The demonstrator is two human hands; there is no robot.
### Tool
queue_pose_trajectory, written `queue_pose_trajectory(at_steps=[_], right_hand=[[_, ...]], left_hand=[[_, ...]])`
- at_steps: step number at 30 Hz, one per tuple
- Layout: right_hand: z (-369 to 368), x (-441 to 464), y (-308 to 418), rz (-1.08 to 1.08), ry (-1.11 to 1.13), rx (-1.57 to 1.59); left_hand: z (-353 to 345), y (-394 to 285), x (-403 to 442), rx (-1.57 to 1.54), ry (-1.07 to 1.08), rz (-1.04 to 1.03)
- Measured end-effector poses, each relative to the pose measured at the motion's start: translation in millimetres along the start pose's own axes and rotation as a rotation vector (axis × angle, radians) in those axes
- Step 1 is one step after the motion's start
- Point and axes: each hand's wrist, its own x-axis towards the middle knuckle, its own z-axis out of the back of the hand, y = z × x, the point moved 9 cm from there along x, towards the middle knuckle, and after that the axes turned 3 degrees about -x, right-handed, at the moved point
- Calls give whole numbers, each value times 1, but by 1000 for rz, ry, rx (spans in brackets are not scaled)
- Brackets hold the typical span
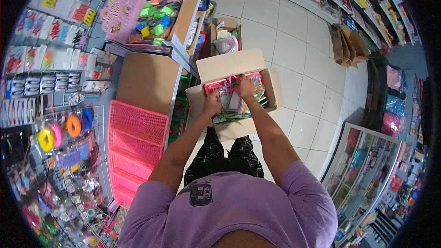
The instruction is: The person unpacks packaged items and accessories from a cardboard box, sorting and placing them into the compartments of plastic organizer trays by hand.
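An open cardboard box (229, 66) stands on the floor in front of me, its flaps spread outward. Inside it are a pink plastic basket (212, 87) and several clear-wrapped packets (236, 104) in green, white and other colours. Pink ribbon (233, 78) shows among the packets. My left hand (212, 103) is at the box's left side, fingers curled in by the basket and packets. Over the middle of the contents is my right hand (245, 87), fingers bent down beside the ribbon. What either hand grips is too small to make out.
Stacked pink baskets (138, 121) stand at left below a shelf holding a display box (156, 20) of colourful pieces. Another carton (225, 30) sits beyond mine. Folded cardboard (349, 48) and a glass showcase (367, 163) are at right. Tiled floor (298, 82) runs between.
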Motion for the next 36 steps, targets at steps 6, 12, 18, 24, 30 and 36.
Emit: queue_pose_trajectory(at_steps=[6, 12, 18, 24, 30, 36], right_hand=[[-1, -8, -1, 113, -203, 32], [3, -8, -6, 166, -116, 182], [23, -22, 0, 301, -179, 221], [68, -38, 6, 380, -285, 401], [118, -47, 14, 255, -136, 808], [132, -33, 57, 359, 326, 994]], left_hand=[[-17, -16, 40, 74, -115, -146], [-36, -20, 53, 181, -256, -53], [-30, -34, 47, 19, -278, -136], [-14, -67, 26, -172, -480, -264], [45, -126, -32, -471, -526, -185], [109, -100, -96, -688, -676, -9]])
